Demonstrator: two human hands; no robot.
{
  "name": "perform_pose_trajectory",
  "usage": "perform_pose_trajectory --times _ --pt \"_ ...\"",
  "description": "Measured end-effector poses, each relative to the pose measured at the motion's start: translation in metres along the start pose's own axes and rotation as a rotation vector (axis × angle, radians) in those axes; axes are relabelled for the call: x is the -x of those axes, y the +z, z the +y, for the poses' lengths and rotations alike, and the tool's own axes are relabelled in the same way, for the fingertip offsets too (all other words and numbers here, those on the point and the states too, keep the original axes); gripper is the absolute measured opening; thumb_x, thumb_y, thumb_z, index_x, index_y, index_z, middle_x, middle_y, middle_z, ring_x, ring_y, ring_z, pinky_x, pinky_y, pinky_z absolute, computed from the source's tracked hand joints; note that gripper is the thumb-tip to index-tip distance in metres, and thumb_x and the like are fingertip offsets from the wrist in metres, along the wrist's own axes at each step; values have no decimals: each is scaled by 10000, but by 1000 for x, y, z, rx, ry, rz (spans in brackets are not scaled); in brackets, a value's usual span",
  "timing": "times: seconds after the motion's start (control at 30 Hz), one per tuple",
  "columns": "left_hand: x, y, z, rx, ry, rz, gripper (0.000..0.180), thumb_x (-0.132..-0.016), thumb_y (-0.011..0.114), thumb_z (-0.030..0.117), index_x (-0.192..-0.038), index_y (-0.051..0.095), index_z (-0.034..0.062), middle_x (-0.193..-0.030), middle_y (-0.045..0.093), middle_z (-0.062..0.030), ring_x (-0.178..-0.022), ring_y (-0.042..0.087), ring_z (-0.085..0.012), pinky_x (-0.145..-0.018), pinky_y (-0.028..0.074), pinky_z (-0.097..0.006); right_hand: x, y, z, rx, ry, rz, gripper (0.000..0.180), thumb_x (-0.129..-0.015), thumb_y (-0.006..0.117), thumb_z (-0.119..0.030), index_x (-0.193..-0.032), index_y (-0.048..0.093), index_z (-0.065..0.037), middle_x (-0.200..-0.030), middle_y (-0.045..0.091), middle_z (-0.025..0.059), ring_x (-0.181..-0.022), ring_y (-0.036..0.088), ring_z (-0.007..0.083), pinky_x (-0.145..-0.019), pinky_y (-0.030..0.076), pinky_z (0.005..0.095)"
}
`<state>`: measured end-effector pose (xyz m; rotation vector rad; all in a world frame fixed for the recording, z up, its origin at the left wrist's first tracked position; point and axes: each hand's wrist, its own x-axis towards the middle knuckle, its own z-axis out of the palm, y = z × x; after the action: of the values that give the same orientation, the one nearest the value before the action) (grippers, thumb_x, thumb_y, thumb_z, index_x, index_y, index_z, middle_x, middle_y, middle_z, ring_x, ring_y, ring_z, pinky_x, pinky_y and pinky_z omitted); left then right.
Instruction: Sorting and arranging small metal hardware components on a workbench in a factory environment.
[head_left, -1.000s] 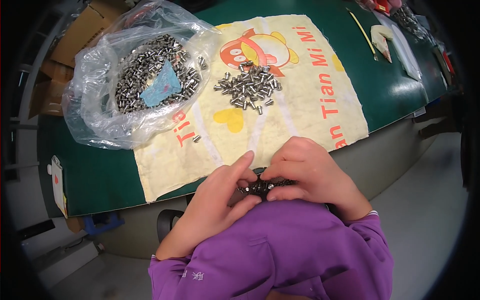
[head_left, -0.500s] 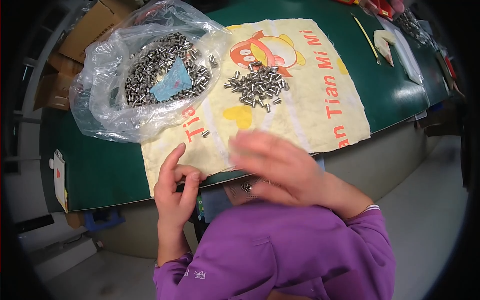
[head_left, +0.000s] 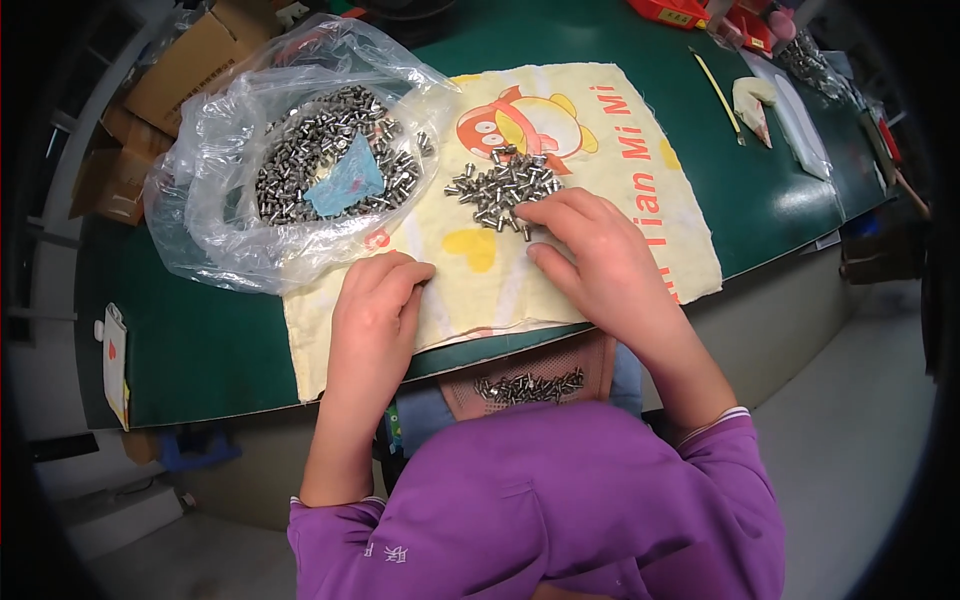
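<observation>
A pile of short silver metal pieces like screws or rivets [head_left: 500,188] lies on a cream printed cloth [head_left: 500,290]. At its near right edge my right hand [head_left: 605,255] touches the pieces, forefinger and thumb apart. My left hand [head_left: 375,300] rests on the cloth, left of the yellow heart print. Its fingers are bent and pressed together; whatever they hold, if anything, is hidden. A clear plastic bag [head_left: 200,235] at the left holds many more such pieces, with a blue scrap [head_left: 347,180] on top. Below the table edge, a pink perforated basket [head_left: 597,375] contains more pieces.
Cardboard boxes [head_left: 200,65] stand at the far left of the green table [head_left: 210,350]. Toward the far right lie a yellow stick [head_left: 716,92], a pale curved piece [head_left: 752,108], a white strip [head_left: 803,125] and red trays [head_left: 672,12]. A white packet [head_left: 116,362] sits at the left edge.
My right hand has moved forward from the near table edge to the pile. My left hand has bent its fingers down onto the cloth, where a loose piece lay before; that piece no longer shows.
</observation>
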<state>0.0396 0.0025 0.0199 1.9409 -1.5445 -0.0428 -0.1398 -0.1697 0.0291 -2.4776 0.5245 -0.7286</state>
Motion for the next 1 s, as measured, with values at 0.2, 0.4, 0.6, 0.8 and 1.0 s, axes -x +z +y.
perform_pose_trajectory --times 0.2,0.4,0.6,0.8,1.0 --pt "-39 26 26 133 -66 1 367 -826 660 -23 -1188 601 2 -1086 623 -159 -1024 597 -365 -913 482 -439 -13 17 3 7 -11 -13 272 -832 707 -87 -1098 663 -52 -1016 637 111 -1012 615 322 -874 507 415" --pt "-36 31 36 201 -97 -139 528 -824 703 -33 -1326 557 36 -1068 624 -125 -959 628 -266 -859 513 -371 -5 8 8 -150 -37 -172 256 -820 711 -77 -1072 671 -63 -1040 633 114 -1003 605 316 -882 498 408" --pt "-15 27 38 162 -111 -113 555 -806 723 -34 -1330 552 37 -1075 629 -106 -982 616 -259 -862 518 -358 11 3 4 -143 37 -70 211 -810 713 -77 -1018 681 -66 -1045 605 78 -1011 582 314 -875 490 418" --pt "-17 32 32 147 -33 -58 271 -787 714 -49 -1045 654 9 -1047 630 -109 -974 608 -273 -840 499 -373 7 6 2 -110 -27 -116 190 -806 719 -67 -994 697 -83 -1032 602 65 -1002 576 283 -877 480 395" --pt "-15 29 27 241 -27 -83 198 -783 690 -76 -958 656 12 -1025 638 -109 -980 606 -286 -843 494 -375 12 7 7 -186 -53 -112 183 -808 683 -16 -979 699 -79 -1002 587 70 -1003 573 286 -872 478 393"
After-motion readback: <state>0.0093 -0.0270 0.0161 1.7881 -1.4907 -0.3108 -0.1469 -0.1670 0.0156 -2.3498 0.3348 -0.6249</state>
